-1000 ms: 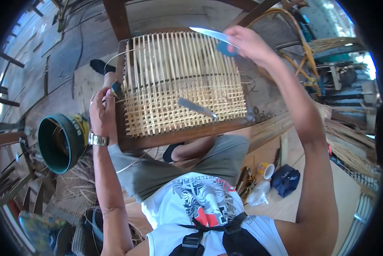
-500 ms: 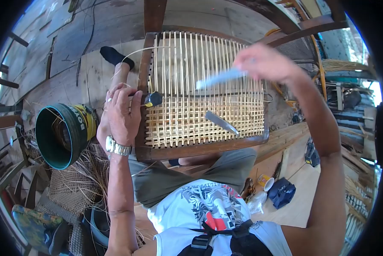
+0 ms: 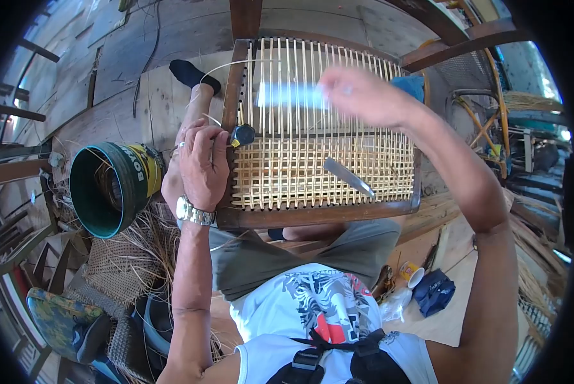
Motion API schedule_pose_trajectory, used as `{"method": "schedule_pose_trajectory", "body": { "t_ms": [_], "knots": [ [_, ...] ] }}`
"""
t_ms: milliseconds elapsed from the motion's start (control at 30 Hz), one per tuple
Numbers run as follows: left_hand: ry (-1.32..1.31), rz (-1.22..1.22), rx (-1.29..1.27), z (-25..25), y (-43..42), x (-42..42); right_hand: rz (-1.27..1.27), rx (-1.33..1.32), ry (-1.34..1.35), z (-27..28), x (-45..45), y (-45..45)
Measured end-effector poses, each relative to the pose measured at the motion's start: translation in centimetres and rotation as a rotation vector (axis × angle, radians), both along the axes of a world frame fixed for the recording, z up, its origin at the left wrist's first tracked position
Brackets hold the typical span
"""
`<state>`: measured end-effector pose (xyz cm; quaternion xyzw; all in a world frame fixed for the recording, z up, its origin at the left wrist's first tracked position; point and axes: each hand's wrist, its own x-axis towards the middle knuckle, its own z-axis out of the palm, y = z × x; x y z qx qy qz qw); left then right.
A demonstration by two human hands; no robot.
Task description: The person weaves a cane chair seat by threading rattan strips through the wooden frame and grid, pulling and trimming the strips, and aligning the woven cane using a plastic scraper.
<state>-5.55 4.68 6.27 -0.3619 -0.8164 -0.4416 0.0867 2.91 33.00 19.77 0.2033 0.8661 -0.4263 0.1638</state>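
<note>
A wooden seat frame (image 3: 328, 217) lies across my lap, strung with pale cane strands (image 3: 312, 70) at the far part and a woven cane grid (image 3: 287, 179) at the near part. My left hand (image 3: 204, 163) is at the frame's left rail, its fingers curled together; what they grip is hidden. Beside it is a black and yellow handle end (image 3: 242, 135). Above the far strands, my right hand (image 3: 357, 96) holds a flat, pale bluish tool (image 3: 287, 95), smeared by motion. A metal blade-like piece (image 3: 349, 178) rests on the woven grid.
A green bucket (image 3: 114, 192) stands left of the frame, with loose cane strands (image 3: 149, 233) near it. At the lower right lie a dark blue pouch (image 3: 434, 292), a yellow and white cup (image 3: 413, 275) and a plastic bag (image 3: 395, 304). Wooden chair parts (image 3: 466, 51) rise at the upper right.
My right hand has swung left with the flat tool, which is now roughly level. My left hand stays at the rail. The whole view has shifted slightly to the right.
</note>
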Motion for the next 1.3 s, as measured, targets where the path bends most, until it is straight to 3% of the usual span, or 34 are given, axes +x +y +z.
{"method": "schedule_pose_trajectory", "body": {
  "t_ms": [33,167,267,300,333,400,433,467,533,567,667,700,767,867,933,1000,1033,1133,1200,1233,1300],
  "knots": [
    [0.016,0.013,-0.005,-0.1,0.0,0.0,0.203,-0.083,-0.234,0.4,0.3,-0.7],
    [-0.048,0.037,-0.007,-0.5,-0.1,0.1,-0.003,-0.061,-0.093,1.5,-1.2,0.2],
    [-0.08,0.034,0.018,-0.8,0.0,0.1,0.068,0.131,-0.042,0.6,-1.3,-0.3],
    [-0.079,0.033,0.022,-0.8,0.0,0.0,0.252,0.014,-0.252,0.6,-1.1,-0.1],
    [-0.068,0.031,0.021,-0.8,0.0,-0.1,0.252,0.017,-0.253,0.8,-1.1,0.2],
    [-0.067,0.03,0.021,-0.7,-0.3,0.2,0.185,-0.01,-0.033,1.7,-1.3,1.1],
    [-0.074,0.029,0.027,-0.6,-0.4,0.3,0.02,-0.039,-0.012,2.5,-1.6,1.9],
    [-0.075,0.028,0.037,-0.5,-0.3,0.2,0.018,-0.032,-0.012,2.0,-1.8,2.2],
    [-0.086,0.01,0.053,0.0,-0.3,0.5,-0.315,0.053,0.339,0.5,-1.4,2.5],
    [-0.096,-0.004,0.058,0.1,-0.4,0.7,-0.287,0.164,0.302,-0.3,-1.1,1.3],
    [-0.094,-0.075,0.049,-0.4,-1.0,0.6,0.164,-0.133,-0.3,0.7,1.0,0.9],
    [-0.089,-0.074,0.057,-0.7,-0.9,0.7,0.164,-0.124,-0.296,1.0,1.0,1.4],
    [-0.135,-0.074,0.048,-0.5,-1.0,0.8,-0.093,-0.068,-0.092,2.1,1.0,2.5],
    [-0.123,-0.083,0.04,0.2,-1.0,0.6,-0.248,0.126,0.1,-0.4,1.8,4.7],
    [-0.124,-0.088,0.058,0.0,-0.9,0.6,-0.111,0.121,0.04,0.8,3.3,5.0],
    [-0.103,-0.067,0.051,-0.3,-0.8,0.6,0.276,-0.014,-0.318,3.6,3.8,5.7],
    [-0.098,-0.064,0.059,-0.3,-0.8,0.6,0.11,0.089,-0.216,3.9,4.0,6.3],
    [-0.133,-0.069,0.065,0.2,-0.7,0.7,-0.371,0.011,0.048,2.2,5.4,9.8],
    [-0.153,-0.063,0.047,0.0,-0.7,0.9,-0.032,0.229,-0.02,1.0,6.9,10.4],
    [-0.168,-0.073,0.025,-0.6,-1.0,0.9,0.158,0.134,-0.202,1.9,7.0,10.6],
    [-0.169,-0.081,-0.025,-1.5,-1.5,0.6,0.101,0.232,-0.164,3.4,7.3,11.1]
  ]
}}
